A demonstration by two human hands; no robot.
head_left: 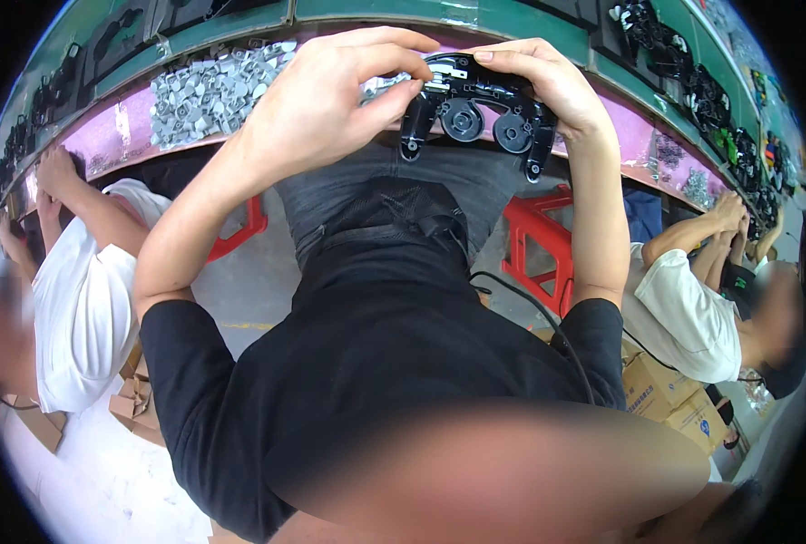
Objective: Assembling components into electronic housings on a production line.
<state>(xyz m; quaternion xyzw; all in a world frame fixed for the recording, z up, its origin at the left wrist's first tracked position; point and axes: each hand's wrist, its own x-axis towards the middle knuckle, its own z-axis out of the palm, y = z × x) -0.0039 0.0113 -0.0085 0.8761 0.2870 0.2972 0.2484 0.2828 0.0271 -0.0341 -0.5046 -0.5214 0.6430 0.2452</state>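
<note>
A black game controller shell, its inside facing me, is held up at the pink-topped bench. My right hand is closed round its upper right side, with the thumb along the top edge. At the shell's upper left corner, the thumb and index finger of my left hand are drawn together, the other fingers curved above. Small light grey parts show on the shell right by those fingertips. Whatever lies between the fingertips is too small to make out. Left of my left hand lies a heap of grey plastic pieces.
A green ledge runs behind the bench, with black shells piled at its right. Co-workers in white shirts sit at my left and right. Red stools and cardboard boxes stand below.
</note>
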